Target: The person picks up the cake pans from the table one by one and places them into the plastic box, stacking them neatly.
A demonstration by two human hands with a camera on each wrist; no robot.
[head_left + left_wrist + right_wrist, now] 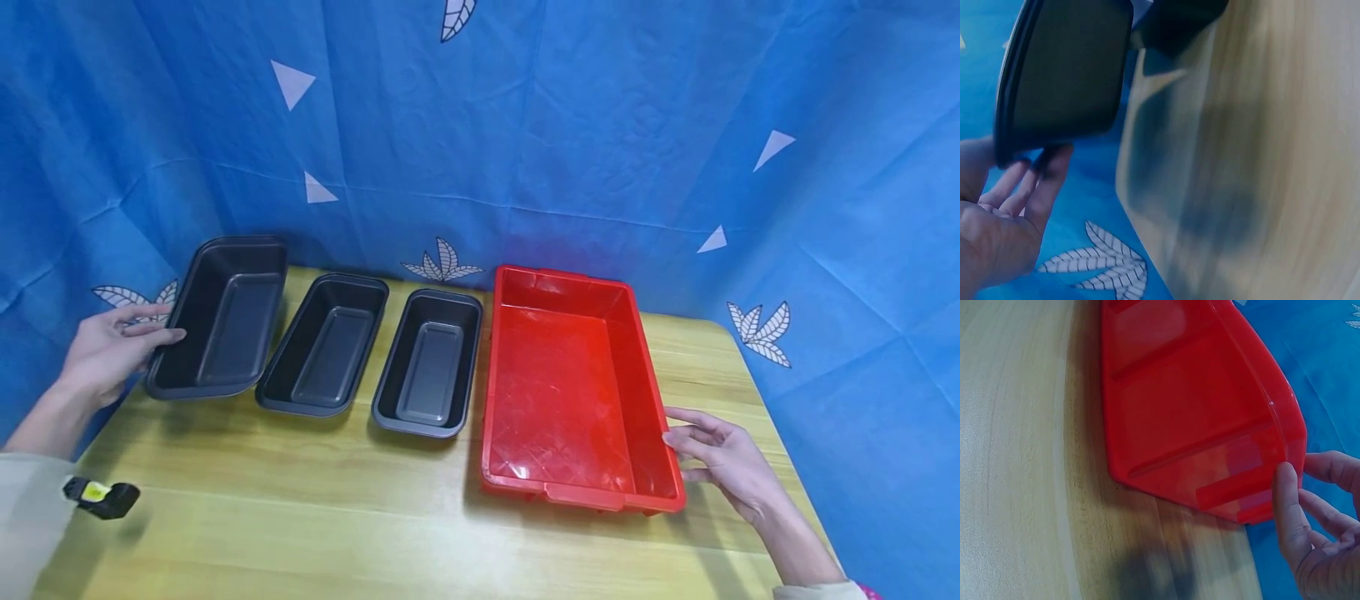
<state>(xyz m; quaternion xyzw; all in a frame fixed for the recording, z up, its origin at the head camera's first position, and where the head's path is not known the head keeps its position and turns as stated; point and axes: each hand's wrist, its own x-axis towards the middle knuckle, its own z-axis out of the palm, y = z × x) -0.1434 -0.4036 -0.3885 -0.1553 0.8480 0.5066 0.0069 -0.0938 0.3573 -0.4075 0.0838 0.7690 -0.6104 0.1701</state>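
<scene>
On the left, my left hand [108, 350] holds a dark grey loaf pan [242, 329] by its left side, with the thumb over the rim and the fingers below. In the left wrist view, this pan [1069, 69] is tilted and raised off the table, its shadow falling on the wood. My right hand [726, 460] pinches the right rim of a red plastic tray [555, 392]. The right wrist view shows the thumb on the near face of the red wall [1229, 462], with fingers behind it. Nothing lies inside the tray or the held pan.
Two more dark loaf pans, a middle one [335, 354] and a right one [430, 371], stand between the held pan and the tray. All are on a light wooden table [315, 517]. A blue patterned cloth [450, 125] hangs behind and along the sides.
</scene>
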